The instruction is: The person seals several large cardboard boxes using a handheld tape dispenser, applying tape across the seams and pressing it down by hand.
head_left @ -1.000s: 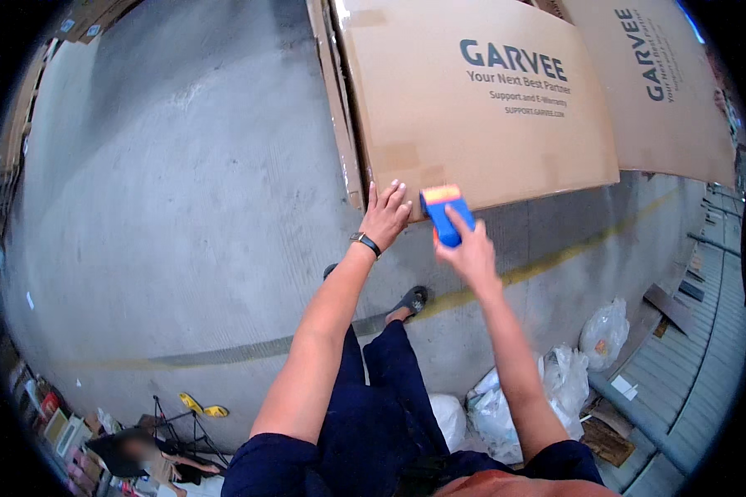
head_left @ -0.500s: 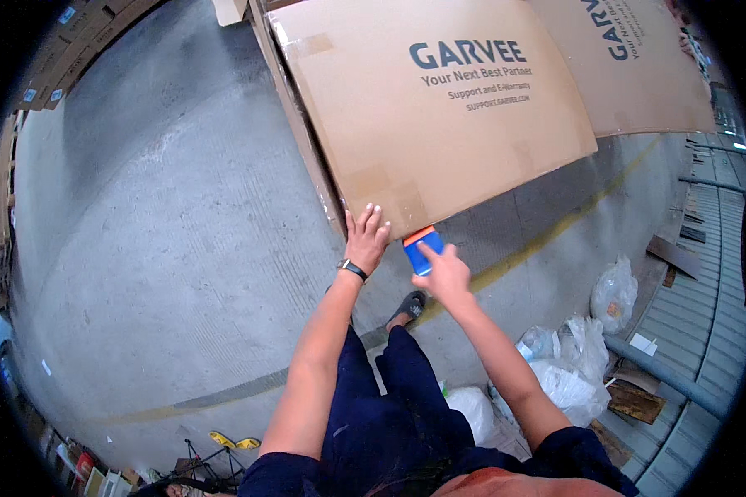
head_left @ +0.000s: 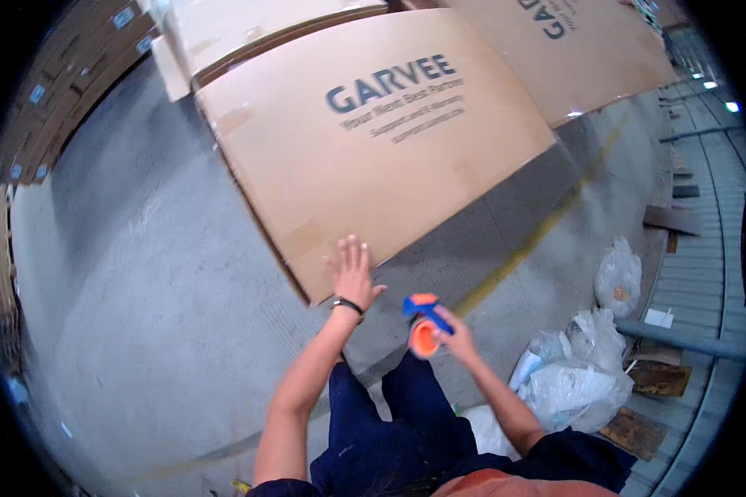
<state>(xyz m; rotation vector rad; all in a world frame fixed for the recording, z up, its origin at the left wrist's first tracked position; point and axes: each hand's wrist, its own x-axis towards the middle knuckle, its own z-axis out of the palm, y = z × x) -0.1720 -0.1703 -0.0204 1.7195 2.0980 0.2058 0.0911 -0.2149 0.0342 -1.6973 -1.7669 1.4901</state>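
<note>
The head view shows a large brown carton (head_left: 356, 182) with its broad printed face up and one corner pointing toward the person. The left hand (head_left: 354, 277) is spread wide, palm down, over the near edge beside that corner and appears to rest there; such a flat, open placement would steady the cardboard without gripping it. The right hand (head_left: 459, 338) is closed around a blue-and-orange tape dispenser (head_left: 428, 313), which is held off the carton, just beyond its near edge and in front of the person's legs. The grip leaves the orange roll hub facing up and the head pointing away from the wrist, probably because the handle sits most naturally that way.

The carton's top face is closed, so its contents cannot be seen. Patches of tape (head_left: 300, 235) lie near its left edge. Another printed carton (head_left: 597, 70) lies beyond its right side. On the floor (head_left: 166, 265) at right, translucent plastic bags (head_left: 576, 393) bulge with pale material too indistinct to identify.
</note>
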